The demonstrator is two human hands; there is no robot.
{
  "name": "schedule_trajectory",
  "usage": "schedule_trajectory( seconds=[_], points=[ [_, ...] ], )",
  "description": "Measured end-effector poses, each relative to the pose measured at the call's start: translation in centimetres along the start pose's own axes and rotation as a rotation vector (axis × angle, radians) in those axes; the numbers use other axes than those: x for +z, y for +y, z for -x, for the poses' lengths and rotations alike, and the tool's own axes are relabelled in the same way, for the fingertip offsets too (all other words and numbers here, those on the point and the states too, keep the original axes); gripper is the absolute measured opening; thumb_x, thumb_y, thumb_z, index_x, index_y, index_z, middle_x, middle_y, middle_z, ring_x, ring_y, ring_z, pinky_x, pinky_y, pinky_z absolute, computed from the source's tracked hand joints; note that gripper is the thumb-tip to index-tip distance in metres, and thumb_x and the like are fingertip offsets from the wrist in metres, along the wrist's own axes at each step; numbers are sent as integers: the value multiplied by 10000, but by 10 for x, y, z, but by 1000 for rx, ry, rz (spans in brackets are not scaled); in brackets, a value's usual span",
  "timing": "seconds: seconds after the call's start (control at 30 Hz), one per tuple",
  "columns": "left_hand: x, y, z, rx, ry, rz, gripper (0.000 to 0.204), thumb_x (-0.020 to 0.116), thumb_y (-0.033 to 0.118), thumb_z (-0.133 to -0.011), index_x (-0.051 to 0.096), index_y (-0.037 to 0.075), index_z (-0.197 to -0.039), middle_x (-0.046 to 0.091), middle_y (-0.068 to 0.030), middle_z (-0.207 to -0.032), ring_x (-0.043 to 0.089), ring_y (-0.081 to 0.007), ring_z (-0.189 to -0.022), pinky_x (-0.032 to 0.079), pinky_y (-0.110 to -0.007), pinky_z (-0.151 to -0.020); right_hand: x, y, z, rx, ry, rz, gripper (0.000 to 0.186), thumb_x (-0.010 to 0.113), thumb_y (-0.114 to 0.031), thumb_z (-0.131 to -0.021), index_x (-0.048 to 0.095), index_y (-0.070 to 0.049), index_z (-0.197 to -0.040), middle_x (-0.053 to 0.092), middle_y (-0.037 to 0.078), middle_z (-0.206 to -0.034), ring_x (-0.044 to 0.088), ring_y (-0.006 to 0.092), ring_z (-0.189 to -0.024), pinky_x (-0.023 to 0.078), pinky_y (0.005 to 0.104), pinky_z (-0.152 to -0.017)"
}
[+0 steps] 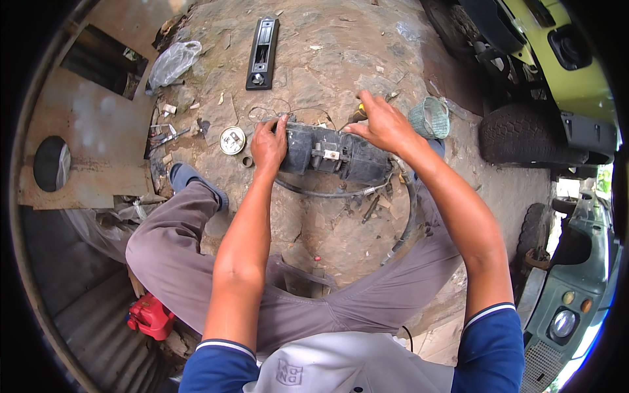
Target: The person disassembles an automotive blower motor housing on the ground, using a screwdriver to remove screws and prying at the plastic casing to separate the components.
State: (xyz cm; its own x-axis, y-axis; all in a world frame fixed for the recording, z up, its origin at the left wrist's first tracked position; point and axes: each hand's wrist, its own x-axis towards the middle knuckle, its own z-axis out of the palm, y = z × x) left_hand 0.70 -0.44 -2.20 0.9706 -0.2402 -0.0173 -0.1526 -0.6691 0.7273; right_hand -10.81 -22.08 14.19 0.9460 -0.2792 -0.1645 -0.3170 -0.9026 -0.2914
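On the ground between my legs lies a long black plastic housing (367, 164) with rounded ends, a pale metal clip (331, 155) at its middle and hoses at its right end. My left hand (267, 145) is closed on the housing's left end, its thumb along the upper edge. Above the right half, my right hand (385, 124) is closed round a screwdriver (358, 114) with a yellow and black handle. The tool's shaft slants down toward the far edge of the housing; its tip is hard to make out. Thin wires curl beyond that edge.
Left of the housing sits a round tin (232, 140) with small parts. A long black panel (263, 52) lies farther off. A green mesh basket (429, 118) stands beyond my right hand, near a vehicle tyre (524, 136). A black hose (411, 209) curves near my right leg.
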Motion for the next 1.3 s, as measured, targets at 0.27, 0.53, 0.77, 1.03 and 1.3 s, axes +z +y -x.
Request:
schedule_trajectory(
  seconds=[0.27,0.53,0.77,1.03,1.3],
  points=[
    [-1,11,-3,43,-37,-118,528,571,514,-990,746,32,-1119,684,-215,-1106,649,-411,-1034,494,-451,-919,6,31,-1,-193,82,-81,435,652,-351,-933,622,41,-1118,715,241,-859,703,458,-862,565,511,-778],
    [-19,31,-12,170,-160,-526,463,584,501,-973,767,80,-1037,719,-241,-982,688,-435,-947,532,-501,-839,3,26,11,16,54,-145,369,626,-299,-894,648,48,-1020,700,271,-807,700,459,-813,560,538,-741],
    [-20,121,-43,484,-403,-707,407,666,398,-926,741,-2,-942,719,-228,-896,701,-404,-891,544,-482,-789,11,42,16,27,59,-181,325,684,-322,-885,642,-10,-964,674,241,-731,678,460,-764,534,542,-700],
    [119,52,-66,682,-943,-315,275,675,238,-872,720,20,-1033,720,-212,-1049,680,-408,-989,536,-494,-846,11,39,4,-27,96,-179,245,680,-243,-869,646,-27,-980,660,247,-899,667,466,-869,532,543,-770],
    [147,31,-80,872,-889,-284,253,639,248,-862,746,72,-1009,727,-214,-1031,689,-391,-992,542,-477,-858,9,39,-5,-70,33,-270,271,653,-227,-896,615,-16,-1062,586,274,-1029,644,482,-933,522,539,-813]
  ],
)
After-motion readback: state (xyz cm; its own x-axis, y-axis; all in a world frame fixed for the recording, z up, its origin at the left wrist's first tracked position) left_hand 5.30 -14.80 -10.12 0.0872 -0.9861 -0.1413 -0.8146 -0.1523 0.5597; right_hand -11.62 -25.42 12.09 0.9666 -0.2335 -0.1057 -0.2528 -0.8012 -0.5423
